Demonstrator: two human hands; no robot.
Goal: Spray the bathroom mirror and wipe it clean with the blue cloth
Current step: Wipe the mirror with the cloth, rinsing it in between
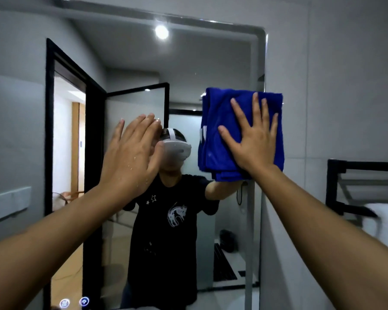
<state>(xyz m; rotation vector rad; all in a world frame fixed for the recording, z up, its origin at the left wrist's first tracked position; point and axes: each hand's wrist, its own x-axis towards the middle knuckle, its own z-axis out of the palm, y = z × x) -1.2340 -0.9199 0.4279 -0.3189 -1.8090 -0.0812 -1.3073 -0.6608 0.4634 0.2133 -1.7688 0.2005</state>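
Note:
The bathroom mirror (126, 63) fills the wall ahead, its right edge near the middle right. A folded blue cloth (220, 130) lies flat against the glass at that right edge, overlapping onto the wall. My right hand (253, 139) presses on the cloth with fingers spread. My left hand (132, 153) is raised flat in front of the glass at mid height, fingers together, holding nothing; water drops sit on its back. No spray bottle is in view.
A black towel rack (356, 186) with a white towel juts from the right wall. A white switch plate (8, 203) appears at the left. The mirror reflects a person in a black shirt, an open doorway and a glass door. Two lit touch icons (74, 302) glow at the mirror's bottom.

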